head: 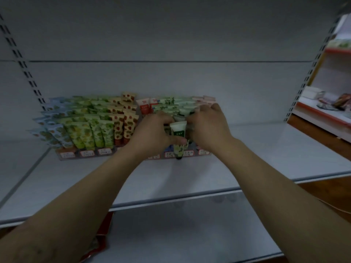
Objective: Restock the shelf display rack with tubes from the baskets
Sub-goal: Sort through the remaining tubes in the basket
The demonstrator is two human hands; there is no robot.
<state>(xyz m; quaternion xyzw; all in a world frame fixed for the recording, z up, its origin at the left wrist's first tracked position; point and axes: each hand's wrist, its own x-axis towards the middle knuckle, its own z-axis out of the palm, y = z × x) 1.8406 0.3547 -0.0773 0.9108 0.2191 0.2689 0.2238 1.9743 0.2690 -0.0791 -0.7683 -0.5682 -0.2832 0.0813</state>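
Just beside the right hand [207, 128], the left hand [152, 133] grips a tube [178, 130].

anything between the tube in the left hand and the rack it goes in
Yes: the right hand reaches into the rack just behind the white-green tube that the left hand grips. Stocked tubes crowd that spot too.
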